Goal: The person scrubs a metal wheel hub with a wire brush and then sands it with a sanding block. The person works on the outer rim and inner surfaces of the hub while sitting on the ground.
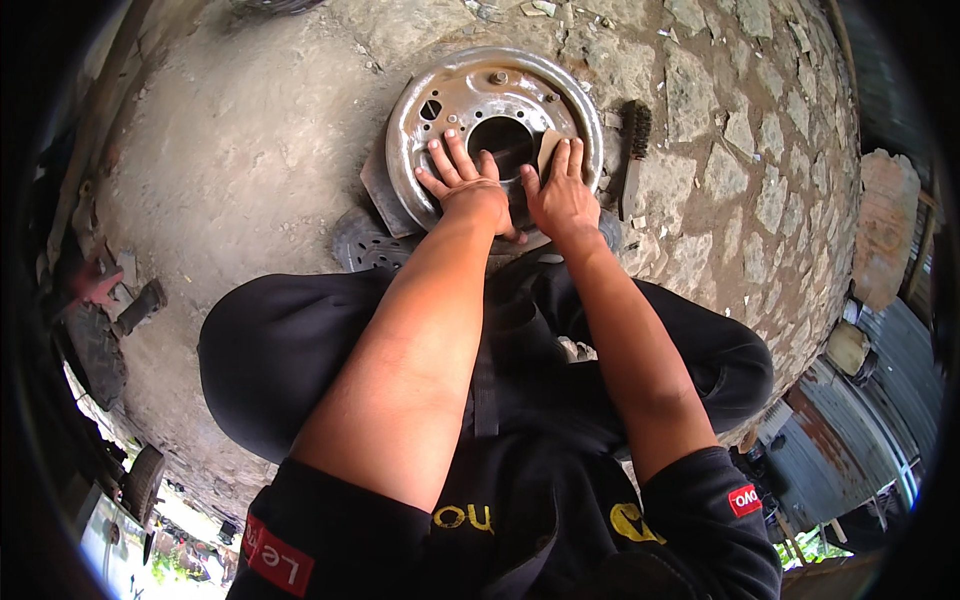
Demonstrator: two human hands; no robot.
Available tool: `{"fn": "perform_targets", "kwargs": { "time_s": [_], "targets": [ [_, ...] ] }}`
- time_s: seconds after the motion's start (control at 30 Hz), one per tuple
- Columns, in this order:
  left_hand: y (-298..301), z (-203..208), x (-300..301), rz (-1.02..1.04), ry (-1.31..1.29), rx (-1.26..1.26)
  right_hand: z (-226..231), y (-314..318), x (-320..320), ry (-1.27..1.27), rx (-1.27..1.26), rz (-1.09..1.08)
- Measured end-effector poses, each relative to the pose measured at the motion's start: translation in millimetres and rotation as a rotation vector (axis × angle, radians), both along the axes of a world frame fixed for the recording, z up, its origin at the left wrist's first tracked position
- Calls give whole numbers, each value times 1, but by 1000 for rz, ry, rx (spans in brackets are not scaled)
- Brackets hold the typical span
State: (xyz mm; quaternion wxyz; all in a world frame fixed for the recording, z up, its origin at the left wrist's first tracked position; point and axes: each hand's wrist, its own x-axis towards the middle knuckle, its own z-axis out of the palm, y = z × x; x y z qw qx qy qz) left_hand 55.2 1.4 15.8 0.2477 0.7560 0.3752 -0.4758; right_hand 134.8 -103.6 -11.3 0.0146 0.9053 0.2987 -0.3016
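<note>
A round metal brake backing plate (470,85), worn and brownish, with a large centre hole and smaller holes, lies on the ground before me. My left hand (470,190) rests on its near left side, fingers spread. On the near right side, my right hand (563,200) presses a folded tan piece of sandpaper (548,153) against the plate, thumb beside it and fingers over it. Part of the sandpaper is hidden beneath those fingers. The plate's near edge is partly covered by my hands.
A wire brush (635,150) with dark bristles lies right of the plate. A flat metal piece (385,190) shows under its left edge. My dark perforated shoe (365,240) is close by. Stone paving (725,170) spreads right; corrugated sheets (840,430) stand farther right.
</note>
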Motion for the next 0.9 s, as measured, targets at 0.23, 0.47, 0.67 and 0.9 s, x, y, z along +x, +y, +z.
{"fn": "perform_targets", "kwargs": {
  "time_s": [0.23, 0.47, 0.67, 0.9],
  "targets": [
    [0, -12, -4, -6, 7, -11, 37, 9, 37, 74, -9, -12],
    [2, -2, -2, -15, -10, -12, 29, -12, 18, -83, 8, 171],
    [1, -1, -4, -10, -6, -7, 15, -14, 16, -147, 163, 63],
    [0, -9, -4, -18, -13, -21, 52, -11, 63, -319, 498, -145]
  ]
}}
